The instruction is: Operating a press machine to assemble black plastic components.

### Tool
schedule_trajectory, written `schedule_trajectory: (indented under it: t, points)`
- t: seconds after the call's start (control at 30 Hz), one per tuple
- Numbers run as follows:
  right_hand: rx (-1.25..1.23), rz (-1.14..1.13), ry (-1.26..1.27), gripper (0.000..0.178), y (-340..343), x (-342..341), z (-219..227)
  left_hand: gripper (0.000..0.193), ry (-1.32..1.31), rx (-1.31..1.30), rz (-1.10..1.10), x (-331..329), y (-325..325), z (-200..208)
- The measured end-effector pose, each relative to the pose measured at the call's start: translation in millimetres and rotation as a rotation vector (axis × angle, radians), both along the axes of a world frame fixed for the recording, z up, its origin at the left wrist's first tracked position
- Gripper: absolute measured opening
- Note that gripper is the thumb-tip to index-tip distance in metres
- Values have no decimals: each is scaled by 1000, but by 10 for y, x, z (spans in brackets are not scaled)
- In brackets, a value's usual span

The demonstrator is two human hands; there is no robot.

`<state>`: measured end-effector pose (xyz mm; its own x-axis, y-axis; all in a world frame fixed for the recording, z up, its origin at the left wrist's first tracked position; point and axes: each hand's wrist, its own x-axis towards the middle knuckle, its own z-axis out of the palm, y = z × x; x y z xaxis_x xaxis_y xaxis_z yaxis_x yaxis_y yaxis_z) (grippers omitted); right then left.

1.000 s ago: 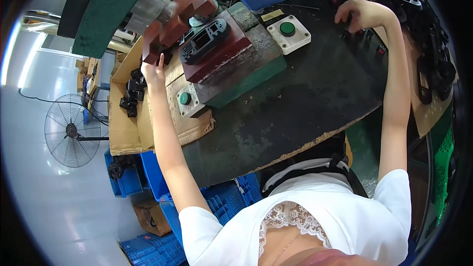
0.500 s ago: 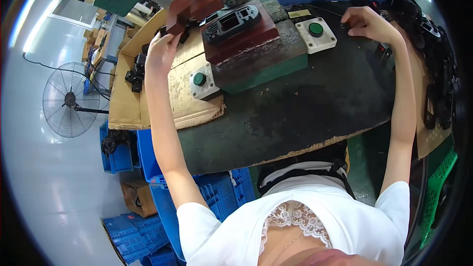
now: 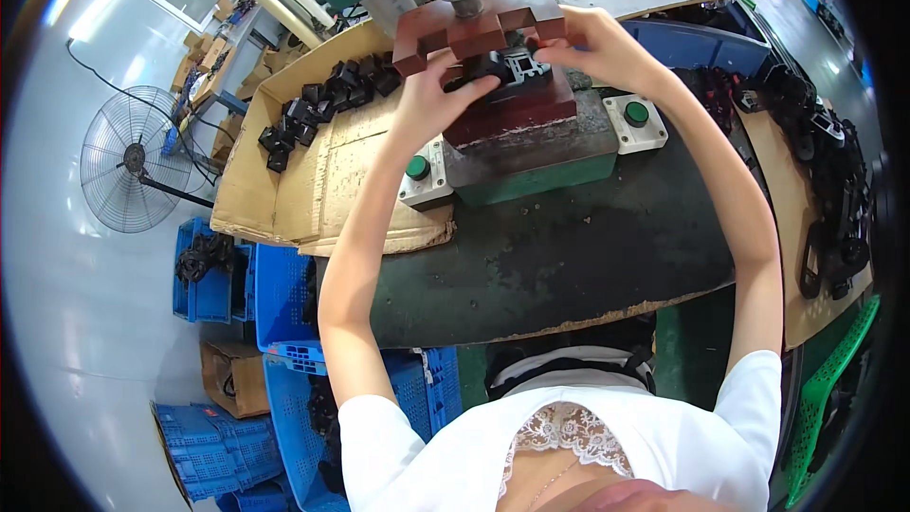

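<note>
A black-and-silver plastic housing sits on the dark red fixture block, beneath the red-brown press head. My left hand reaches in from the left, its thumb and fingers closed around a small black block at the housing's left end. From the right, my right hand bends in over the housing's other end with the fingers pinched; what they hold is too small and hidden to make out. A green push button and another green push button flank the fixture.
An open cardboard box on the left holds several black blocks. Black parts lie on cardboard at the right. Behind stands a blue bin. Blue crates and a fan are at the left.
My left hand has moved right from the cardboard box to the fixture. My right hand has come left from the table's right side to the housing. The view has shifted slightly.
</note>
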<state>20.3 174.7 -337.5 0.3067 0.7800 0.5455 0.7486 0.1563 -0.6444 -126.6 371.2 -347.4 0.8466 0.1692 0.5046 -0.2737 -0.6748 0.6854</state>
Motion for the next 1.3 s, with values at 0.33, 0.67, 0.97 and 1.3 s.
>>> schedule_trajectory:
  t: [0.33, 0.67, 0.97, 1.3]
  points:
    - [54, 22, -161, 17, 117, -89, -18, 44, -52, 395, 6, 47, 28, 9]
    - [54, 25, -172, 12, 109, -102, -20, 33, 70, 178, -119, 50, 16, 40]
    - [-25, -13, -160, 24, 51, -134, 72, 25, -5, 111, -157, -44, 48, 52]
    - [-90, -74, -355, 19, -431, -133, 147, 27, -87, 275, -63, -397, 52, 160]
